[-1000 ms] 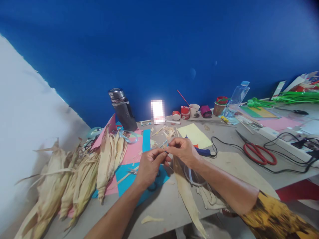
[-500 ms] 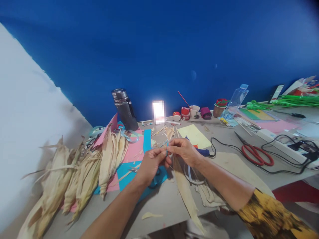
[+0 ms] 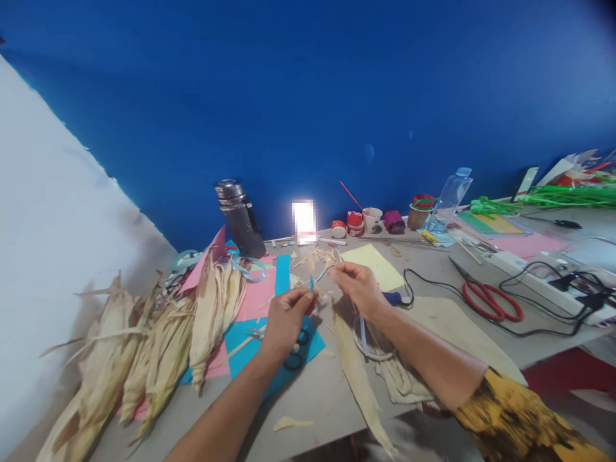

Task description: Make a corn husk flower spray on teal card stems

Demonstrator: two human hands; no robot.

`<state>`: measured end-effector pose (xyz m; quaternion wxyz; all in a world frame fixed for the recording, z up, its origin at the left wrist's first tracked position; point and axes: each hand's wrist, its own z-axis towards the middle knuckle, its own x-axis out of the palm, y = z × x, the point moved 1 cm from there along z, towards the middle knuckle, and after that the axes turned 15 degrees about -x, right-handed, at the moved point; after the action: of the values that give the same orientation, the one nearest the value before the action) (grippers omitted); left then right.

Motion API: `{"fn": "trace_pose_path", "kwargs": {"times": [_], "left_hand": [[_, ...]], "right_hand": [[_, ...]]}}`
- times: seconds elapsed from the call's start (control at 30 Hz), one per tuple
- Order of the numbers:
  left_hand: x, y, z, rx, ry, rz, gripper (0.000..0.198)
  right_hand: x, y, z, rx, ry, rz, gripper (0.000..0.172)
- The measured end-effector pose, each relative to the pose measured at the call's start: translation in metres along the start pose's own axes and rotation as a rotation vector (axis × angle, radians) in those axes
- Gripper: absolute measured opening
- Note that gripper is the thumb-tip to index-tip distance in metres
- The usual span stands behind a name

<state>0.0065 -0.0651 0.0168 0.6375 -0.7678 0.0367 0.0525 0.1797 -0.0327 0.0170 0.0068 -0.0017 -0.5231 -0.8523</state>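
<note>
My left hand (image 3: 291, 314) is closed, its thumb and fingers pinching a small upright piece of corn husk with a thin blue strip (image 3: 312, 281) around it. To its right, my right hand (image 3: 359, 289) has its fingertips pinched together at the strip's far end, which stretches between the hands. Below my left hand, small dark-handled scissors (image 3: 294, 359) lie on blue paper (image 3: 269, 378). A long dried corn husk (image 3: 353, 369) lies beneath my right wrist, beside a coiled pale tube or cord (image 3: 370, 350). Husk scraps (image 3: 327, 258) are scattered beyond my hands.
Bundled corn husks (image 3: 158, 353) lie at the left, near a dark flask (image 3: 240, 218). Paint jars (image 3: 355, 223), a paper cup (image 3: 372, 220) and a plastic bottle (image 3: 450, 200) line the wall. Red-handled scissors (image 3: 491, 300) and a corded power strip (image 3: 524, 276) sit at right.
My hands have moved apart; the right has drawn to the right, with the blue strip stretched between them. The husk piece now stands upright in my left fingers. The view has shifted slightly.
</note>
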Motion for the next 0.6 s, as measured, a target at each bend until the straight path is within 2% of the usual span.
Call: {"fn": "trace_pose_path", "kwargs": {"times": [0.13,0.23,0.33,0.43,0.6], "left_hand": [[-0.009,0.001,0.010,-0.036,-0.086,-0.141,0.029],[-0.011,-0.002,0.011,-0.070,-0.101,-0.201,0.031],[-0.012,-0.006,0.008,-0.109,-0.117,-0.213,0.031],[-0.015,-0.006,0.009,-0.137,-0.105,-0.240,0.032],[-0.027,0.001,0.020,-0.101,-0.087,-0.382,0.034]], "right_hand": [[-0.038,-0.007,0.026,-0.001,-0.175,-0.194,0.028],[-0.059,-0.011,0.039,-0.015,-0.182,-0.435,0.028],[-0.061,-0.013,0.039,-0.014,-0.060,-0.648,0.027],[-0.047,-0.013,0.030,0.013,0.104,-0.833,0.024],[-0.020,-0.009,0.019,0.051,0.385,-0.926,0.022]]}}
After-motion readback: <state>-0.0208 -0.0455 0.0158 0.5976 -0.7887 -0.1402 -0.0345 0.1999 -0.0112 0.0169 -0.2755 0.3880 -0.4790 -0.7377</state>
